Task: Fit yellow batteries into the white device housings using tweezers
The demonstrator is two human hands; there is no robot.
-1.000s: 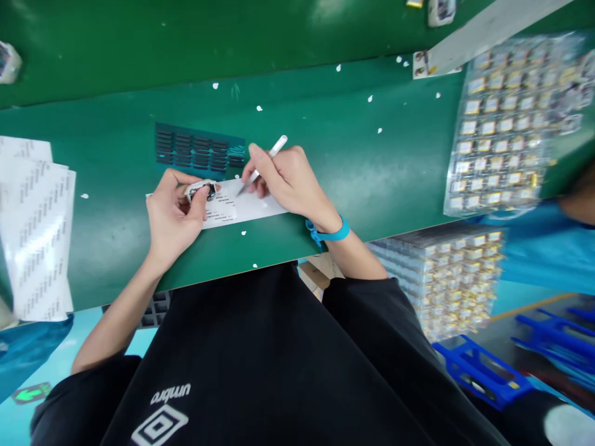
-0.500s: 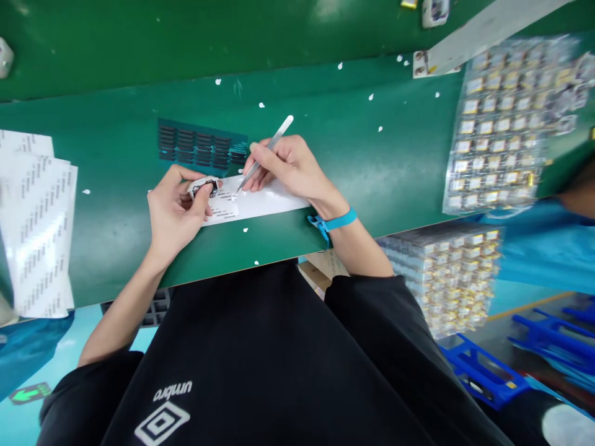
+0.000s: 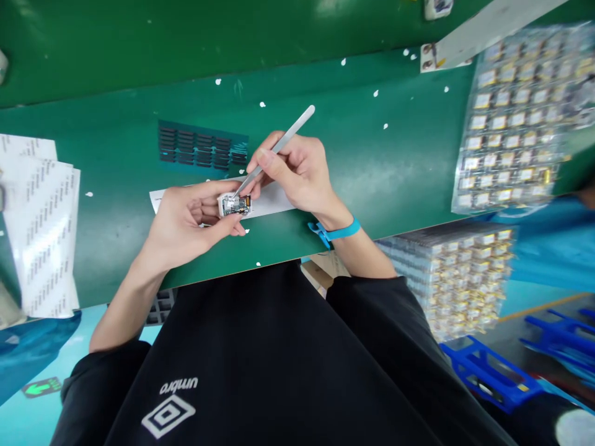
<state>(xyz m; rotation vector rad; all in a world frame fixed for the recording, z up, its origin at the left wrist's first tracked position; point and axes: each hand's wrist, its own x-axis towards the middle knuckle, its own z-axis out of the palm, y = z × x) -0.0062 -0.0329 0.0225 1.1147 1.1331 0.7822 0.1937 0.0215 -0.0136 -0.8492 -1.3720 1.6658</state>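
Note:
Between the thumb and fingers of my left hand (image 3: 190, 217) is a small white-cased electronic device (image 3: 235, 205), its inner parts facing up. My right hand (image 3: 297, 170) is closed in a pen-like grip on metal tweezers (image 3: 290, 132). The tweezers' tips touch or hover just over the device's inside; I cannot tell which. Whether they pinch anything is too small to see. Under both hands lies a white label sheet (image 3: 276, 201), partly hidden. Just beyond it rests a dark sheet of black strips (image 3: 203, 146). A blue band (image 3: 343, 230) circles my right wrist.
Printed white sheets (image 3: 44, 235) are piled at the left of the green bench (image 3: 372, 167). On the right lies a clear tray of small parts (image 3: 504, 124), below it a stack of similar trays (image 3: 465, 279). A metal bracket (image 3: 493, 31) rises at the back. Blue stools (image 3: 493, 371) stand lower right.
My left hand has moved right and turned the device face up. The tweezers have gone from the label sheet to the device, in my right hand's grip throughout.

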